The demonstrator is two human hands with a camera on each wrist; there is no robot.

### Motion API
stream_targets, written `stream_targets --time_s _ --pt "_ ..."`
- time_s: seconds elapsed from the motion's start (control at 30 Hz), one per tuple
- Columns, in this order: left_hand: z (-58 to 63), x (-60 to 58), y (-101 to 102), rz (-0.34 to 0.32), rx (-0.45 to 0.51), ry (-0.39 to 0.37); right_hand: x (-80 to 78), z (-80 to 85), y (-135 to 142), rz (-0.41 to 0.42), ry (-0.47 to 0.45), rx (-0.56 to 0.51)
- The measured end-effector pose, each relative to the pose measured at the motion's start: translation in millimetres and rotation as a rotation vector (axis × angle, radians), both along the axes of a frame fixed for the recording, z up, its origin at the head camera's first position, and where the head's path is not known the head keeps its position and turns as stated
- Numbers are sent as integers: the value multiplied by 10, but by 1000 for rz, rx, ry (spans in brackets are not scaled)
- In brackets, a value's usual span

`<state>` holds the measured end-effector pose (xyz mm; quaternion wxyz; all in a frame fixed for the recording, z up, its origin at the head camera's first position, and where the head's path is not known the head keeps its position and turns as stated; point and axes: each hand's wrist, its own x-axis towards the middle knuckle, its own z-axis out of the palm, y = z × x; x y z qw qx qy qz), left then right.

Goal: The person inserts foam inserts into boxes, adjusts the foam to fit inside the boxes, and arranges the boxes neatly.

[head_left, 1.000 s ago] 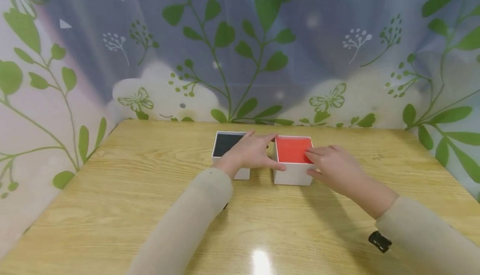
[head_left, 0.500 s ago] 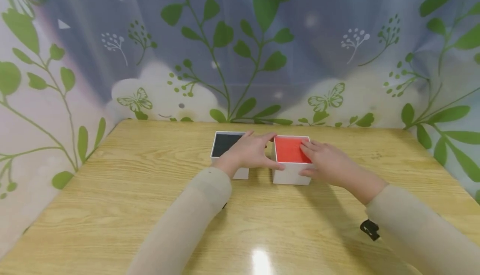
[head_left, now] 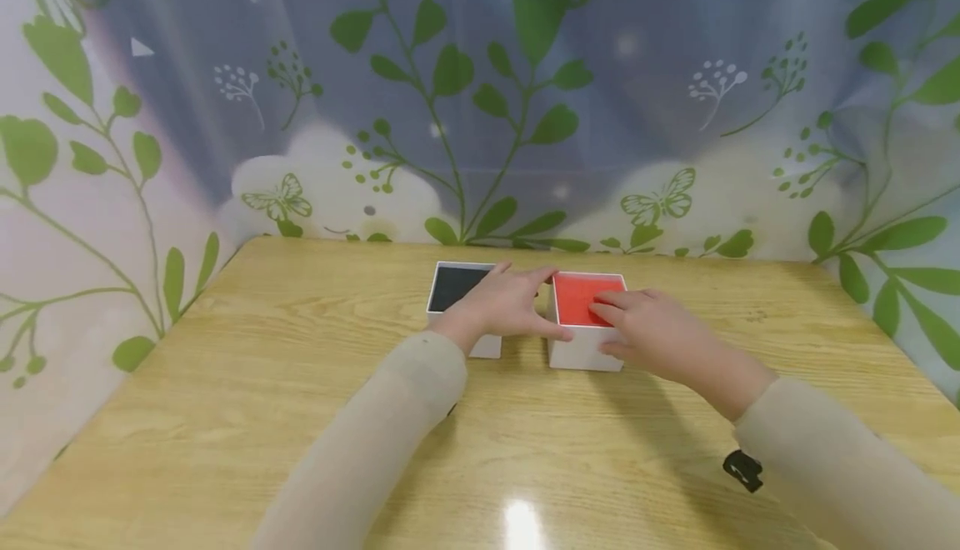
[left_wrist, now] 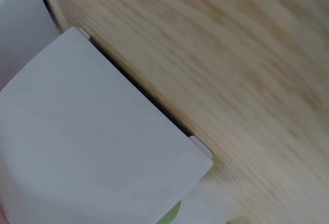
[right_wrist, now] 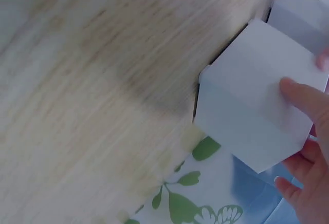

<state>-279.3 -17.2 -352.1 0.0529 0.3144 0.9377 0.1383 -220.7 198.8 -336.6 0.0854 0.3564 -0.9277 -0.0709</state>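
A white box point(head_left: 585, 350) with a red top or inside stands on the table. My left hand point(head_left: 498, 304) grips its left end, thumb on the front face and forefinger at the far left corner. My right hand point(head_left: 656, 333) reaches over its right edge, fingertips over the red area point(head_left: 573, 296) and thumb against the front face. The right wrist view shows this thumb point(right_wrist: 300, 95) pressed on the white wall, with the other fingers bent round the edge. A second white box point(head_left: 453, 283), dark on top, stands to the left, partly hidden by my left hand.
Both boxes stand towards the back of the wooden table point(head_left: 300, 417). Behind it hangs a leaf-patterned curtain point(head_left: 480, 117). A black strap or clip point(head_left: 742, 471) shows under the right sleeve.
The right hand has shifted slightly left, its fingers now further in over the red area and its thumb further along the front face. The left hand and both boxes stay in place.
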Motion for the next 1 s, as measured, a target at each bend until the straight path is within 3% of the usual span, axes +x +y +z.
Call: stream_targets --time_s 0.3,0.43,0.63,0.8,1.0 --pt "22 -25 20 -4 -33 11 29 79 -2 -39 -77 18" --pt "35 -22 30 -31 -23 25 77 52 21 -32 -68 -37" --pt "38 22 8 -66 -45 90 155 -29 19 26 2 -175" --pt "40 59 -16 -72 -61 117 168 -62 -1 95 141 -184" --pt "41 55 -11 -89 -60 147 157 -31 -7 80 119 -173"
